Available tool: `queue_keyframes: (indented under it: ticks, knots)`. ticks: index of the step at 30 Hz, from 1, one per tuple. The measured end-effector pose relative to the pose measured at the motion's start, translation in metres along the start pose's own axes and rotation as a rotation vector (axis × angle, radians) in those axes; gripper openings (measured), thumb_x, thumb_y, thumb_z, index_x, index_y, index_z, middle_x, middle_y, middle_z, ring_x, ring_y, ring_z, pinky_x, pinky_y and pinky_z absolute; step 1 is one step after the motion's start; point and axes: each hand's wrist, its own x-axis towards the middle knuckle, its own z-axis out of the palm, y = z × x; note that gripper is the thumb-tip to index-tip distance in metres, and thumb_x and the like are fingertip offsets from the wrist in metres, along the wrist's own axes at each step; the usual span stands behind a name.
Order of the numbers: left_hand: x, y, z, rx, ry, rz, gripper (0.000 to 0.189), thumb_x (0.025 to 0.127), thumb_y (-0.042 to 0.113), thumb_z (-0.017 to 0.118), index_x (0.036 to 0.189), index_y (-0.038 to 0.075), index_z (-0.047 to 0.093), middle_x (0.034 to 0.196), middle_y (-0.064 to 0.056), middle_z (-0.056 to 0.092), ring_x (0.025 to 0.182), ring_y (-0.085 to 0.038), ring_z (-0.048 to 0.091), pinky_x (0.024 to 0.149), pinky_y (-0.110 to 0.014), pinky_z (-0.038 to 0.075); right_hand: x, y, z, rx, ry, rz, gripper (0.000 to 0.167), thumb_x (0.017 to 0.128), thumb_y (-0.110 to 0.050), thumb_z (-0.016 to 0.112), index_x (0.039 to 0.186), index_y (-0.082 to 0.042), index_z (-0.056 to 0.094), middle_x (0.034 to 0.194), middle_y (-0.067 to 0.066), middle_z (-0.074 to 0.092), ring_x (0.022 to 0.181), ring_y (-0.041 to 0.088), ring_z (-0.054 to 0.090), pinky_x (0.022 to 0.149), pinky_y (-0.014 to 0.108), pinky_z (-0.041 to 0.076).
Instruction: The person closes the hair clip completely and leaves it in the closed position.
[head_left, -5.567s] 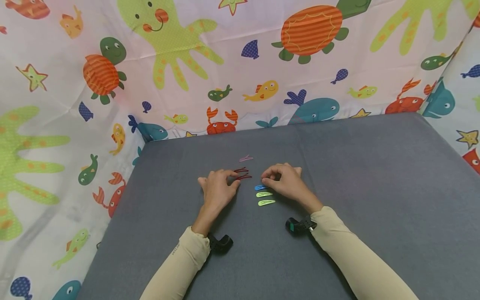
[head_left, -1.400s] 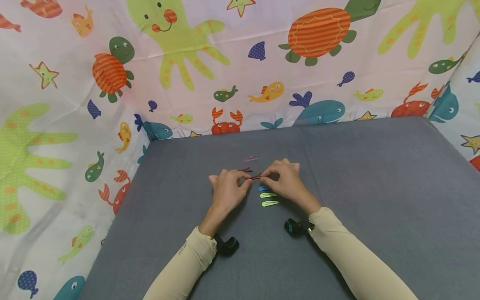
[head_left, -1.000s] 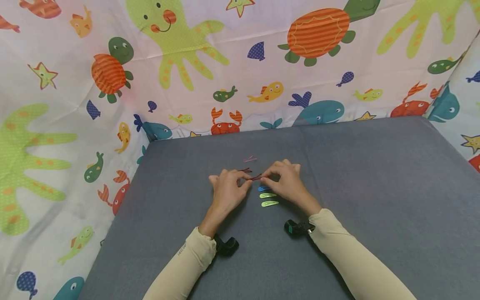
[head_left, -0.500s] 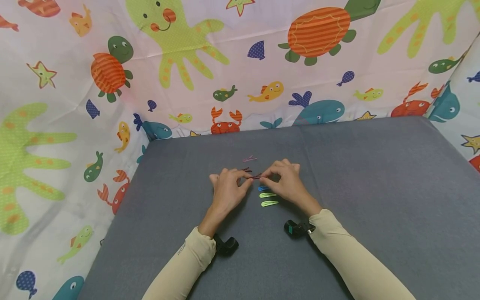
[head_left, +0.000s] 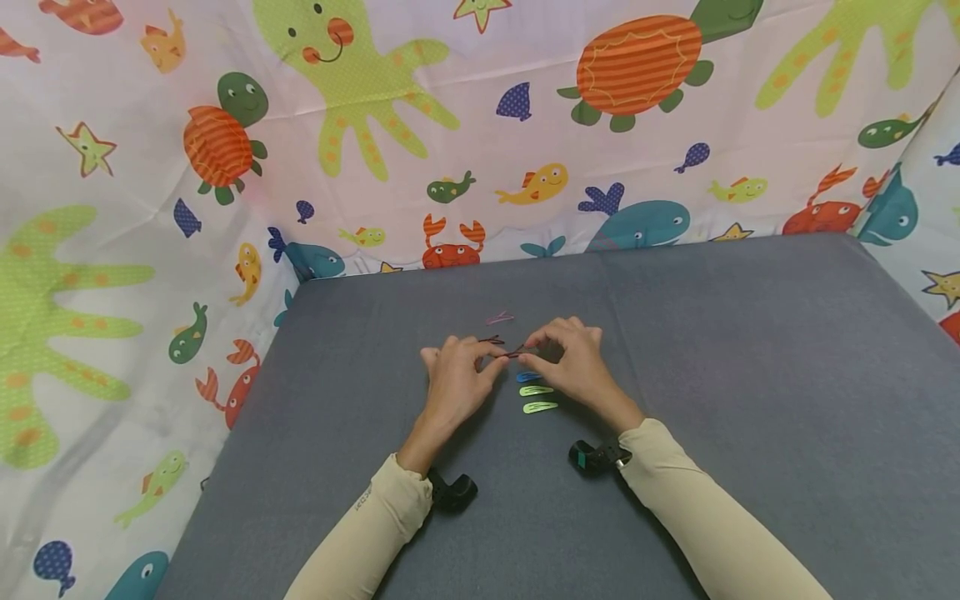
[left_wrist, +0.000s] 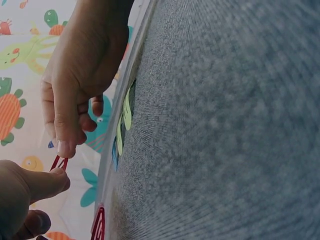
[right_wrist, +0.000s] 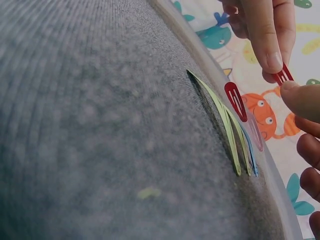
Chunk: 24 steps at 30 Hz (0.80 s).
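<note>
My left hand (head_left: 459, 375) pinches one end of a dark red snap hair clip (head_left: 513, 354) between thumb and forefinger. My right hand (head_left: 572, 360) holds its other end with thumb and forefinger, and the clip's legs stand apart there. Both wrist views show this red clip (left_wrist: 59, 163) raised off the table, partly covered by the fingertips. Behind the left fingers lies a second red hair clip (right_wrist: 235, 101), and a pink hair clip (head_left: 499, 318) lies farther back. Below the hands are a blue hair clip (head_left: 527, 377) and two yellow-green clips, one upper (head_left: 536, 390), one lower (head_left: 540, 407).
A grey cloth-covered table (head_left: 750, 400) spreads on all sides of the hands. Around its back and sides hangs a white curtain (head_left: 480, 142) printed with sea animals. Black wrist cameras (head_left: 453, 493) hang beneath both forearms, close above the cloth.
Since the oldest frame, the red clip has come up from the table into both hands, the left shifting rightward. In the last half second the right fingertips part slightly and the clip's legs spread wider.
</note>
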Motion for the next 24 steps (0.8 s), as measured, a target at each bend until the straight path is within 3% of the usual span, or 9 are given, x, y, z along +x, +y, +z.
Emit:
queue_keyframes:
  ticks: [11, 24]
  knots:
    - [-0.0005, 0.0008, -0.0016, -0.009, -0.007, 0.004, 0.011, 0.088, 0.029, 0.08, 0.097, 0.022, 0.083, 0.065, 0.004, 0.053, 0.067, -0.014, 0.04, 0.075, -0.045, 0.017, -0.0015, -0.0005, -0.0016, -0.015, -0.068, -0.012, 0.029, 0.084, -0.021, 0.084, 0.11, -0.011, 0.079, 0.093, 0.005, 0.072, 0.09, 0.022, 0.053, 0.083, 0.045, 0.021]
    - [-0.0008, 0.0, -0.001, -0.008, 0.0, 0.018, 0.011, 0.088, 0.029, 0.08, 0.096, 0.022, 0.083, 0.064, 0.005, 0.051, 0.067, -0.014, 0.039, 0.077, -0.045, 0.018, -0.0003, -0.0027, -0.0024, 0.015, -0.097, -0.022, 0.016, 0.083, -0.017, 0.084, 0.1, -0.017, 0.083, 0.087, -0.001, 0.069, 0.085, 0.018, 0.051, 0.083, 0.043, 0.024]
